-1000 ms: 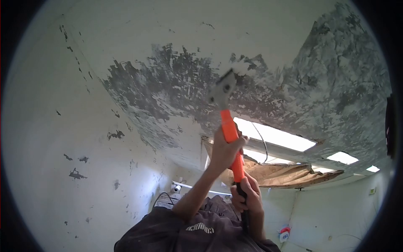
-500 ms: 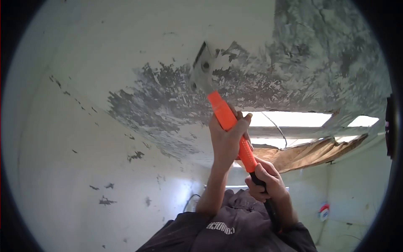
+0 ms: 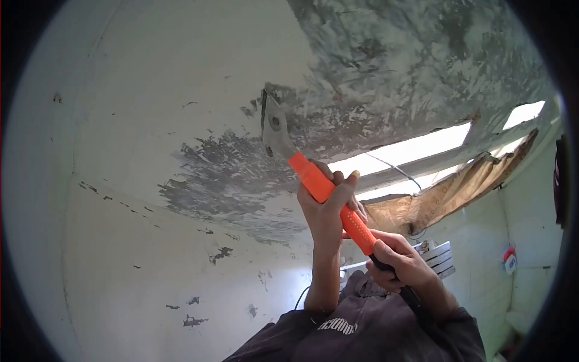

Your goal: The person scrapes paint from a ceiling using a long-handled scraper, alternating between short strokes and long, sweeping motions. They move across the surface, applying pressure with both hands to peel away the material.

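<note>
Seen from the head camera, which tilts up toward the ceiling [image 3: 169, 78], a long scraper [image 3: 359, 232] runs on a slant from lower right to upper left. Its metal blade [image 3: 272, 128] lies against the ceiling, at the edge where white paint meets a grey scraped patch [image 3: 392, 60]. Both hands are clamped around the scraper, set apart from one another along its length. The left hand [image 3: 329, 211] wraps the orange handle [image 3: 304, 172] high up and is the nearer to the blade, just below and right of it. The right hand [image 3: 401, 265] grips the dark lower end, farther down and to the right, close to the person's dark shirt [image 3: 362, 332]. From either hand, the blade lies up and to the left. Beyond the hands, to the right, a bright gap [image 3: 410, 148] opens in the ceiling, with a torn brown board [image 3: 449, 193] hanging beneath it. A white wall [image 3: 139, 277] with chipped paint fills the lower left.
</note>
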`<state>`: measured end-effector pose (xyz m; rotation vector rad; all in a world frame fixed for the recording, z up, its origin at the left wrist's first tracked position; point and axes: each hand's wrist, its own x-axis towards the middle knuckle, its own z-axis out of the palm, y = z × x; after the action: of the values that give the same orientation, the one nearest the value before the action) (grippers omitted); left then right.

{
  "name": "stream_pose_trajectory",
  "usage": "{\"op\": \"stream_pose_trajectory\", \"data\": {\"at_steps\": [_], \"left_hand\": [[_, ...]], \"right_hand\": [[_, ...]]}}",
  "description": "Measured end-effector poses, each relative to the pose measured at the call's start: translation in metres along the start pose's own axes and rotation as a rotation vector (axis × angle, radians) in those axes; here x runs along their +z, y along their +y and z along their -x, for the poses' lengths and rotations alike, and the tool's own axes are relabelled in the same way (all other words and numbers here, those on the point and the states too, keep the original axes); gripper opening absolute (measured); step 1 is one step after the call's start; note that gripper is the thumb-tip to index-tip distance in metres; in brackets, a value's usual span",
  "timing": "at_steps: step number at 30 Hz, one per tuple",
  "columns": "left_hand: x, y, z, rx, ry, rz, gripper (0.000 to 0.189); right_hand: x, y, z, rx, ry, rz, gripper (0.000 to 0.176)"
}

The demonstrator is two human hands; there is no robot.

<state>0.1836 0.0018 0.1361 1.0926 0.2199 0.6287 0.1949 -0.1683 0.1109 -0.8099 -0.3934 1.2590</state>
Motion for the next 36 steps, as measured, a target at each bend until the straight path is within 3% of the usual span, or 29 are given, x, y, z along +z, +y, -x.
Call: {"op": "stream_pose_trajectory", "data": {"at_steps": [4,5,20,27,31,32,36], "left_hand": [[0.01,-0.025,0.009,-0.065,0.057,-0.004,0.029],[0.008,-0.036,0.008,-0.078,-0.014,-0.031,0.029],[0.027,-0.038,0.015,-0.103,0.007,-0.031,0.028],[0.011,-0.012,-0.005,-0.014,-0.029,-0.11,0.029],[0.036,-0.017,0.009,-0.082,0.075,0.049,0.029],[0.029,-0.037,0.007,-0.069,0.022,-0.011,0.03],[0.026,-0.025,0.0,0.027,0.049,0.006,0.031]], "right_hand": [[-0.005,0.002,0.018,-0.005,0.062,-0.03,0.055],[-0.009,0.005,0.025,-0.005,0.075,-0.066,0.056],[-0.016,0.008,0.04,-0.018,0.04,-0.111,0.046],[-0.012,-0.002,0.01,0.008,-0.067,-0.087,0.049],[-0.011,-0.005,0.03,0.026,0.053,-0.046,0.048],[-0.013,-0.007,0.033,0.031,0.093,-0.04,0.048],[-0.011,-0.02,0.025,0.049,0.045,0.029,0.043]]}}
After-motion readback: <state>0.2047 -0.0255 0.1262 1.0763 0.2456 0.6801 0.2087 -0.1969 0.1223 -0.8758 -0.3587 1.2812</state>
